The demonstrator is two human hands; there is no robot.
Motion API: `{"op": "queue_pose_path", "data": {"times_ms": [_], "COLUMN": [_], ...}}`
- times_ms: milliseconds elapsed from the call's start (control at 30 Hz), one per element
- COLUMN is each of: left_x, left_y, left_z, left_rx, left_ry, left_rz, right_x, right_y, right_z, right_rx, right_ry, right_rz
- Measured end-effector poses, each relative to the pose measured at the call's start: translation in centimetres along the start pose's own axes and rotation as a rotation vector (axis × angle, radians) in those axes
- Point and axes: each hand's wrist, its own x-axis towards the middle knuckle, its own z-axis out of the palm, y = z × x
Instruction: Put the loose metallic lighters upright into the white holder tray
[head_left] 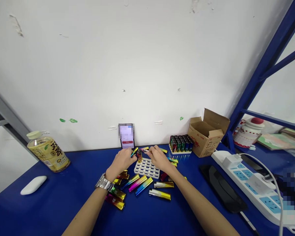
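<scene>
Lighter (139, 155) between fingertips of left hand (121, 161) and right hand (158, 158), above tray (147, 168)

Head camera looks forward and down across blue table (64, 203) toward wall (137, 65).

Bottle (48, 153) left of tray (147, 168); box (206, 132) right.

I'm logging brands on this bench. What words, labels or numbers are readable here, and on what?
No text can be quoted with confidence.
Bottle: large dark Chinese characters on the yellow label, not sharp enough to read.
Cardboard box: red print on its front, too small.
Phone screen: blurred out.
</scene>
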Motion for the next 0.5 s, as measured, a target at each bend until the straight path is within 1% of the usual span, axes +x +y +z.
{"op": "queue_pose_path", "data": {"times_ms": [67,133,200,233,300,500], "left_x": [0.3,0.5,0.7,0.7,0.8,0.6], "left_y": [-0.2,-0.3,-0.3,-0.3,-0.2,0.7], "left_z": [-0.5,-0.8,-0.9,-0.9,-0.8,-0.6], "left_rx": [-0.072,-0.281,-0.512,-0.594,-0.67,-0.927], "left_ry": [0.054,0.149,0.232,0.255,0.262,0.303], "left_rz": [-0.052,-0.11,-0.146,-0.152,-0.148,-0.151], "right_x": [0.3,0.7,1.1,1.2,1.2,0.9], "right_y": [0.1,0.2,0.1,0.1,-0.2,-1.1], "right_z": [0.2,0.5,0.8,0.8,0.8,-0.1], "right_rx": [0.248,0.526,0.748,0.823,0.922,1.161], "right_ry": [0.086,0.16,0.215,0.234,0.251,0.219], "right_rz": [0.009,0.039,0.082,0.106,0.143,0.172]}}
